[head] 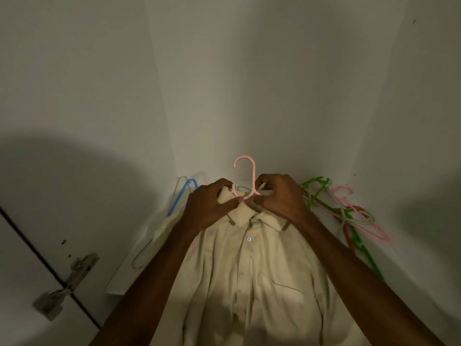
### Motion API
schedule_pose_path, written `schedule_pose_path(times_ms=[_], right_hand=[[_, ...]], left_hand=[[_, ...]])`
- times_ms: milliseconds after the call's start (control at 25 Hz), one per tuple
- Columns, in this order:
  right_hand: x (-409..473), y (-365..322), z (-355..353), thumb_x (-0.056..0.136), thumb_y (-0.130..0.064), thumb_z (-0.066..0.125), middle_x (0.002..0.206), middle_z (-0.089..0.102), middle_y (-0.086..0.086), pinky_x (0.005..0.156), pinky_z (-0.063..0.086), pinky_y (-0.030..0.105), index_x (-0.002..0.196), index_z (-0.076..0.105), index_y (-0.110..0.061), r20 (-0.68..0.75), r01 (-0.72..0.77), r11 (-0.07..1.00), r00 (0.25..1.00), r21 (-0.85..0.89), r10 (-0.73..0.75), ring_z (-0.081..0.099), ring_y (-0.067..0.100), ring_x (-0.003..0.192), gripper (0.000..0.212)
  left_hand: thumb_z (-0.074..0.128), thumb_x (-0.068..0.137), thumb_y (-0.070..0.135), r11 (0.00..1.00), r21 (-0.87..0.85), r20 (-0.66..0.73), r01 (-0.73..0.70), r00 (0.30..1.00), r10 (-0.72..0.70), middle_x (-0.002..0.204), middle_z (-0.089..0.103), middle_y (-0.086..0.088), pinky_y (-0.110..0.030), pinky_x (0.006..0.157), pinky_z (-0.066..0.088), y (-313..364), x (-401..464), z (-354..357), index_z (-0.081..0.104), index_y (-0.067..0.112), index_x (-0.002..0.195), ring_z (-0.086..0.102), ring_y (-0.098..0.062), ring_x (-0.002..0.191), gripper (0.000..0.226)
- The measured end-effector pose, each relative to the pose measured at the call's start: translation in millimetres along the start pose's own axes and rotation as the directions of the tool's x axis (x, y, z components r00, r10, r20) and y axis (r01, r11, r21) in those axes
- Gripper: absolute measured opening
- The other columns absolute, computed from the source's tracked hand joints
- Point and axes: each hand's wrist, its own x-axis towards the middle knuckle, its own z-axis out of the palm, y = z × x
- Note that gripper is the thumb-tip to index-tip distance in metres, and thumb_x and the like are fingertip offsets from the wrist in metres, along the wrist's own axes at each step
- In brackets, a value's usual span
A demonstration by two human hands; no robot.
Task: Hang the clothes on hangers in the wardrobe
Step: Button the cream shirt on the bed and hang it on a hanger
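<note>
White wardrobe walls [249, 83] fill the view, dim, with a hinge [72, 278] on the door edge well to the left of my hands. One cream shirt [249, 283] lies front-up on the shelf [119, 278], collar away from me, directly under both hands. One pink hanger [245, 176] sits in its neck, hook standing up between the hands. My left hand [212, 206] pinches the left collar flap with curled fingers. My right hand [279, 198] grips the collar and the hanger's base, fingers curled tight. Beyond the left hand I count one blue hanger [180, 198] and one pale wire hanger [141, 255], partly under the shirt's shoulder. Beyond the right hand lies a tangled pile of hangers [349, 216]: green, pink, red and pale ones overlap, and I cannot tell the exact number of each.
</note>
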Motion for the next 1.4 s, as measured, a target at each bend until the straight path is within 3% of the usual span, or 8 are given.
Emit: schedule_pose_path(times_ms=[360, 560, 760, 920, 1040, 1120, 1280, 1400], right_hand=[[7, -53, -83, 0.063, -0.048, 0.067, 0.09, 0.078, -0.017, 0.081, 0.06, 0.042, 0.095, 0.082, -0.034, -0.094, 0.126, 0.972, 0.99, 0.198, -0.109, 0.073, 0.008, 0.085, 0.038], [15, -79, -154, 0.077, -0.041, 0.087, 0.096, 0.077, -0.01, 0.08, 0.058, 0.036, 0.116, 0.074, -0.031, 0.034, 0.104, 0.936, 0.992, 0.336, -0.122, 0.074, 0.009, 0.085, 0.043], [-1, -73, -183, 0.071, -0.035, 0.086, 0.078, 0.073, 0.017, 0.068, 0.048, 0.039, 0.082, 0.075, -0.002, 0.011, 0.045, 0.912, 0.998, 0.408, -0.054, 0.066, 0.02, 0.069, 0.037], [-10, -72, -222, 0.072, -0.025, 0.087, 0.069, 0.065, 0.009, 0.067, 0.04, 0.034, 0.078, 0.069, 0.009, -0.088, 0.06, 0.852, 0.996, 0.521, -0.016, 0.061, 0.02, 0.064, 0.039], [-18, -69, -254, 0.067, -0.033, 0.088, 0.071, 0.067, 0.022, 0.066, 0.04, 0.036, 0.079, 0.066, 0.012, -0.102, 0.081, 0.834, 0.994, 0.546, -0.03, 0.061, 0.023, 0.064, 0.052], [-28, -72, -272, 0.068, -0.035, 0.093, 0.079, 0.072, 0.027, 0.066, 0.045, 0.037, 0.081, 0.072, 0.008, -0.064, 0.111, 0.84, 0.994, 0.53, -0.091, 0.065, 0.026, 0.067, 0.049], [-43, -77, -302, 0.069, -0.016, 0.092, 0.097, 0.077, 0.02, 0.081, 0.058, 0.046, 0.1, 0.078, -0.002, 0.121, 0.136, 0.856, 0.967, 0.5, -0.224, 0.075, 0.037, 0.09, 0.036], [-49, -80, -318, 0.073, -0.004, 0.088, 0.105, 0.078, 0.013, 0.09, 0.06, 0.042, 0.112, 0.077, -0.004, 0.147, 0.155, 0.826, 0.95, 0.542, -0.275, 0.074, 0.034, 0.1, 0.04]], left_hand=[[0.084, 0.078, 0.012, 0.945, -0.323, 0.259, 0.047, 0.965, 0.041, 0.087, 0.079, -0.005, -0.047, 0.092, 0.056, 74, 46, -113, 0.084, 0.015, 0.091, 0.073, -0.031, 0.096, 0.013], [0.082, 0.082, 0.012, 0.883, -0.469, 0.144, -0.011, 0.986, 0.088, 0.095, 0.08, -0.005, -0.047, 0.104, 0.052, 114, 40, -155, 0.083, 0.009, 0.095, 0.074, -0.023, 0.099, 0.013], [0.086, 0.08, 0.019, 0.848, -0.504, -0.041, -0.162, 0.986, 0.164, 0.096, 0.08, 0.0, -0.045, 0.098, 0.054, 161, 21, -182, 0.083, 0.013, 0.095, 0.074, -0.02, 0.096, 0.016], [0.091, 0.062, 0.057, 0.948, -0.144, -0.072, -0.285, 0.958, 0.278, 0.096, 0.072, 0.018, -0.029, 0.075, 0.054, 184, 8, -205, 0.074, 0.033, 0.118, 0.067, -0.002, 0.084, 0.064], [0.074, 0.057, 0.085, 0.932, 0.288, -0.005, -0.221, 0.973, 0.232, 0.065, 0.064, 0.011, -0.03, 0.061, 0.047, 167, 0, -223, 0.074, 0.028, 0.084, 0.055, 0.0, 0.06, 0.062], [0.06, 0.058, 0.096, 0.941, 0.253, -0.009, -0.225, 0.972, 0.235, 0.054, 0.058, -0.003, -0.031, 0.053, 0.036, 155, -8, -230, 0.073, 0.013, 0.071, 0.041, -0.008, 0.047, 0.085], [0.073, 0.069, 0.07, 0.979, 0.138, -0.052, -0.151, 0.986, 0.159, 0.05, 0.053, -0.003, -0.022, 0.049, 0.029, 150, -29, -247, 0.072, 0.014, 0.062, 0.04, -0.006, 0.046, 0.056], [0.065, 0.068, 0.087, 0.951, 0.3, -0.11, -0.079, 0.987, 0.117, 0.045, 0.045, 0.003, -0.03, 0.051, 0.03, 145, -41, -259, 0.053, 0.013, 0.05, 0.04, -0.012, 0.044, 0.077]])
